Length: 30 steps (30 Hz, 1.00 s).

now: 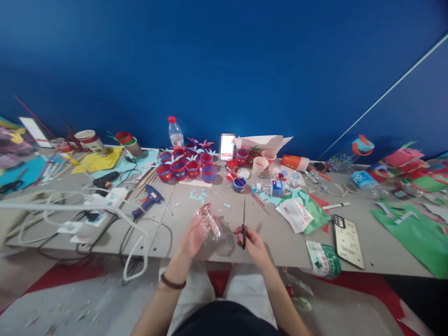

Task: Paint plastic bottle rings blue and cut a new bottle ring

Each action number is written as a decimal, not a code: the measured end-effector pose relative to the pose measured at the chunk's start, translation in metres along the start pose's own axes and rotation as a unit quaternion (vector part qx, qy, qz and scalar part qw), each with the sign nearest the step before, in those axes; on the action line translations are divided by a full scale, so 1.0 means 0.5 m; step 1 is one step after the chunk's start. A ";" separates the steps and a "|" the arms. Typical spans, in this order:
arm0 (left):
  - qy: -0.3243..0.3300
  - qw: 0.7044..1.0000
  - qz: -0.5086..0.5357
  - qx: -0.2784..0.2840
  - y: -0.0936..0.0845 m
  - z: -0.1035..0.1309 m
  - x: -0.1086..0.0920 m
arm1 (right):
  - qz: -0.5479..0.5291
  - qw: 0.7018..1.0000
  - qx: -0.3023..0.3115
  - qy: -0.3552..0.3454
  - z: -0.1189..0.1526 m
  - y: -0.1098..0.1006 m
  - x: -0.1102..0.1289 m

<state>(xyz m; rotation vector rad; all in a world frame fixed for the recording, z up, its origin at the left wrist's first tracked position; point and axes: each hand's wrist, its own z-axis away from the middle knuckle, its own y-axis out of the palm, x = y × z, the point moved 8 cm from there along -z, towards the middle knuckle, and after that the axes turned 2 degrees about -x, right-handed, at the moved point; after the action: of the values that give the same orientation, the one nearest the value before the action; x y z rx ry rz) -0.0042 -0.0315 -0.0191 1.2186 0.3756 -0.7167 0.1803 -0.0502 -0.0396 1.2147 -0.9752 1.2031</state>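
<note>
A clear plastic bottle piece [213, 228] is held in my left hand [193, 234], its fingers wrapped round the near left side. Its outline is blurred and see-through. To the right, my right hand [252, 241] grips black-handled scissors [244, 224], whose blades point up and away from me. The scissors are apart from the bottle piece. Light blue paper scraps [198, 196] lie on the grey table [189, 207] beyond my hands.
Small red and blue cups [178, 170] with paper leaves stand behind. A blue glue gun [149, 200], white cables and a power strip [105, 210] lie left. A labelled bottle [277, 188], green paper [416, 233] and a phone [349, 240] are right.
</note>
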 end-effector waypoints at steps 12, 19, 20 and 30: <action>0.186 0.953 -0.237 0.019 0.056 0.022 -0.057 | 0.030 0.999 -0.014 -0.005 0.002 -0.006 0.015; 0.267 0.869 -0.417 0.014 0.098 0.056 -0.084 | 0.038 0.999 -0.022 -0.008 -0.001 -0.011 0.014; 0.278 0.858 -0.432 0.010 0.102 0.061 -0.086 | 0.037 0.999 -0.021 -0.007 -0.001 -0.010 0.014; 0.354 0.821 -0.448 -0.019 0.114 0.093 -0.096 | 0.031 0.999 -0.015 -0.003 0.001 -0.006 0.017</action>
<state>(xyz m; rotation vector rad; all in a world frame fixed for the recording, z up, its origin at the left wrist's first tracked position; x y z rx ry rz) -0.0054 -0.0517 0.0662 1.2110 1.6578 -1.0095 0.1843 -0.0495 -0.0316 1.1731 -1.0386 1.2302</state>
